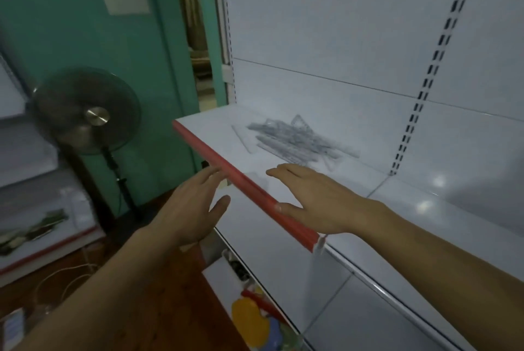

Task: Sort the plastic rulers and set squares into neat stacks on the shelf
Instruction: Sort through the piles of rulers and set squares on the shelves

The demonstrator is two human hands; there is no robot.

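Two flat-fingered, empty grips, left hand (195, 203), right hand (309, 194), near rulers (297, 138) (jumbled), shelf (246, 180), fan (88, 111) beside.

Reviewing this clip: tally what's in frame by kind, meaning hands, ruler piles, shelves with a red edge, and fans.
Hands: 2, the left hand and the right hand, both open and holding nothing
Jumbled pile of clear rulers and set squares: 1 (pieces too blurred to count singly)
Shelf with a red front edge: 1
Standing fan: 1
Total: 5
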